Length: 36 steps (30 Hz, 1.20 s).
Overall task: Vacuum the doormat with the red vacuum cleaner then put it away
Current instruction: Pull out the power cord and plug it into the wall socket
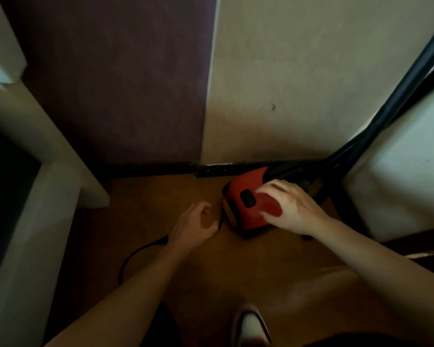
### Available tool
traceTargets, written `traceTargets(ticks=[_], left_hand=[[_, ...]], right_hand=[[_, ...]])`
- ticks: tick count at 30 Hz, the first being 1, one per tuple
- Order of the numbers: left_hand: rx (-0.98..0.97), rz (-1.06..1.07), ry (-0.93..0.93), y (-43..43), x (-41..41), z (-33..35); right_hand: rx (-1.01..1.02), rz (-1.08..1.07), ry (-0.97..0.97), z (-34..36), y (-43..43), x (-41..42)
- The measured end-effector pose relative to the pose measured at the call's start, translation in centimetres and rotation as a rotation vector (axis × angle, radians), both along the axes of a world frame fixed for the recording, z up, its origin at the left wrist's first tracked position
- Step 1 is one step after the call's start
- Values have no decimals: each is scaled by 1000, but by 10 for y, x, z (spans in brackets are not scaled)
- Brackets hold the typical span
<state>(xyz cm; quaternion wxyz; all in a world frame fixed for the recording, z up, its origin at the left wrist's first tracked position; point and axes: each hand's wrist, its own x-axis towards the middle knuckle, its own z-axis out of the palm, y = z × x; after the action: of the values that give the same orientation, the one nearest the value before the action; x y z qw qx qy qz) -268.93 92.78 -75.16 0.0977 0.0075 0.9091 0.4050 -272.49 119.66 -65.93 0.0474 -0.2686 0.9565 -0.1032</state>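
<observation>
The red vacuum cleaner (248, 204) sits on the brown floor in a corner, close to the dark skirting board. My right hand (290, 205) rests on its top, fingers curled over the red rounded part beside a black button. Its black hose and tube (398, 96) lean up along the right wall. My left hand (196, 222) is just left of the vacuum, fingers curled round the black power cord (135, 254), which loops back over the floor. No doormat is in view.
A dark purple door (110, 83) and a cream wall (311, 83) close the corner ahead. A pale door frame or cabinet edge (35, 159) stands at the left. A white panel (398, 171) is at the right. My shoe (251, 326) shows at the bottom.
</observation>
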Motion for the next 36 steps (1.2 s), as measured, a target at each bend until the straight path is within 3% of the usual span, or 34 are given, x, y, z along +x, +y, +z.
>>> traceTargets(ticks=[11,19,28,36], left_hand=[[36,31,-126,35,-48,-96],[283,92,-163,67,-77,-117],[307,-142,-349,43,-108,-124],[306,-258,-330,38,-136,-129]], right_hand=[[118,-74,272,-50,44,-56],[156,-170,439,-91,43,-79],[70,-259,556,-108,32,-86],[74,-264,535,-109,31,-88]])
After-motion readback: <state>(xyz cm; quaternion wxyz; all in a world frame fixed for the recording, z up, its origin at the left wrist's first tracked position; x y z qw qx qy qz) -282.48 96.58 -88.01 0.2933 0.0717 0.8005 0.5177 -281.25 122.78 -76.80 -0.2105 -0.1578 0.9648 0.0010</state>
